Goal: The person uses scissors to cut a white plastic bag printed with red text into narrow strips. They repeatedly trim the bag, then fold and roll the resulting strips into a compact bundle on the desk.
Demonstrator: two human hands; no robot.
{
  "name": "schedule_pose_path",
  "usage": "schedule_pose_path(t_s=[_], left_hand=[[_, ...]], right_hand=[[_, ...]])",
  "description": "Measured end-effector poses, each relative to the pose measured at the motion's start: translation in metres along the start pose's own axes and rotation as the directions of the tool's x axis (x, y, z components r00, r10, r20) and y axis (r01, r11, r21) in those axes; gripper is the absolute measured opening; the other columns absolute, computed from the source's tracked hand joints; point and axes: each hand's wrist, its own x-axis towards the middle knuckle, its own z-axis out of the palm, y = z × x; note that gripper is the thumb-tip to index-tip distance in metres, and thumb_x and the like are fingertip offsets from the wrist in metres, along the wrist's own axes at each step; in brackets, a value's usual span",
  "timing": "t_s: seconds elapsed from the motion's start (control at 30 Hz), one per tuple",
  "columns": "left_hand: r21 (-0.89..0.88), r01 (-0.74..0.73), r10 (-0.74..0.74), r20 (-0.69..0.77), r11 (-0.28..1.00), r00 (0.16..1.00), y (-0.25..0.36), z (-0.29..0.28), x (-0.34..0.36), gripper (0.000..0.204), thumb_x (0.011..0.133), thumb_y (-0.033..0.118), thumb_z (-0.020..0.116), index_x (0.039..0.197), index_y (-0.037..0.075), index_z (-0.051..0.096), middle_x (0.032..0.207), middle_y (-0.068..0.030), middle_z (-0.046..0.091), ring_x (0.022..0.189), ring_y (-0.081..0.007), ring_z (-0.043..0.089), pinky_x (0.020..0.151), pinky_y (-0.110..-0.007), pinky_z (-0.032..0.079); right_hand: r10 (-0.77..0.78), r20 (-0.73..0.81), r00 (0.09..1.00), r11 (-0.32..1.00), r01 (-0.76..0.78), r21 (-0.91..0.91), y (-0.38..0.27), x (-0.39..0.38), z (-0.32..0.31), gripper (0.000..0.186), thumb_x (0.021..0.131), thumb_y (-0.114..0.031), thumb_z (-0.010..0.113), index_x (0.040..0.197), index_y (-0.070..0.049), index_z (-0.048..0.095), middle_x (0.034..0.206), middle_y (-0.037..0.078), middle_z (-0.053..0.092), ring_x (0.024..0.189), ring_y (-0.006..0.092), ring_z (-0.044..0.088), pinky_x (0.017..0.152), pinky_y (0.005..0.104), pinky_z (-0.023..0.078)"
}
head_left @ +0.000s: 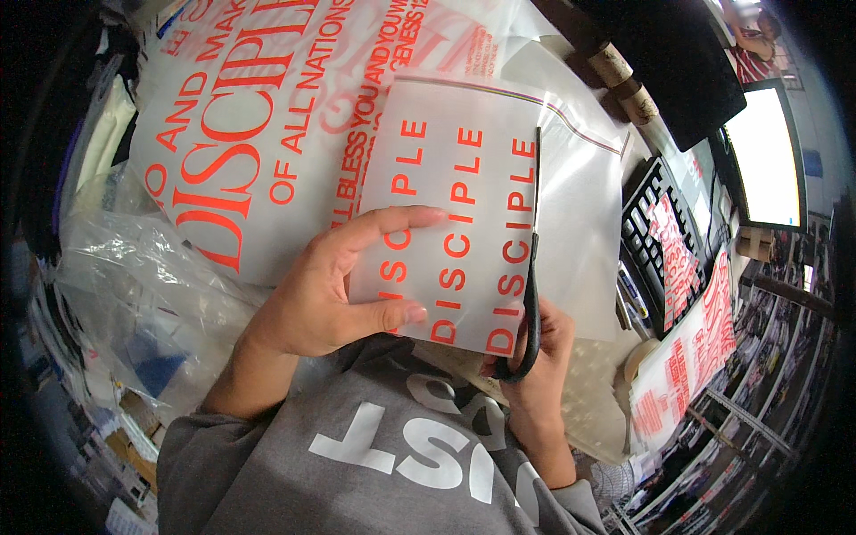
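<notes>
A translucent plastic film sheet (430, 192) printed with columns of red-orange lettering lies in front of me. My left hand (325, 290) grips it at the left edge, with thumb and forefinger on top and the other fingers hidden beneath. My right hand (546, 352) is closed around the black handle of a pair of scissors (531, 276). Their blade runs along the film just right of the last column of letters, pointing away from me. Unprinted film (580, 214) extends to the right of the blade, crossed by a thin coloured line near its far edge.
Larger printed film sheets (241, 160) spread at the left and back, beside crumpled clear plastic (160, 267). To the right are a black keyboard (660, 223), a lit monitor (771, 160) and more printed film pieces (682, 374). Another person (753, 45) appears at the far right.
</notes>
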Motion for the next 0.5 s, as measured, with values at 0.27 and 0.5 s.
schedule_pose_path(t_s=[0.27, 0.5], left_hand=[[0.150, -0.074, 0.060, 0.093, 0.986, 0.994, 0.010, 0.003, -0.003, 0.072, 0.073, -0.001, 0.080, 0.140, 0.003, 0.053, 0.135, -0.0105, 0.060, 0.125, -0.0180, 0.054, 0.109, -0.034, 0.041], [0.321, -0.057, 0.007, 0.157, 0.945, 0.988, 0.019, -0.009, 0.000, 0.066, 0.074, -0.001, 0.074, 0.137, 0.002, 0.055, 0.131, -0.0113, 0.063, 0.121, -0.0187, 0.058, 0.106, -0.035, 0.043]], right_hand=[[-0.138, -0.026, 0.990, 0.981, 0.140, 0.133, -0.008, 0.030, 0.000, 0.039, 0.096, -0.037, 0.068, 0.082, -0.002, 0.060, 0.059, 0.001, 0.055, 0.043, 0.0099, 0.052, 0.040, 0.0251, 0.039], [-0.156, -0.003, 0.988, 0.983, 0.156, 0.101, -0.004, 0.040, -0.031, 0.040, 0.090, -0.039, 0.076, 0.084, -0.002, 0.062, 0.063, 0.002, 0.060, 0.048, 0.0110, 0.056, 0.044, 0.0255, 0.044]])
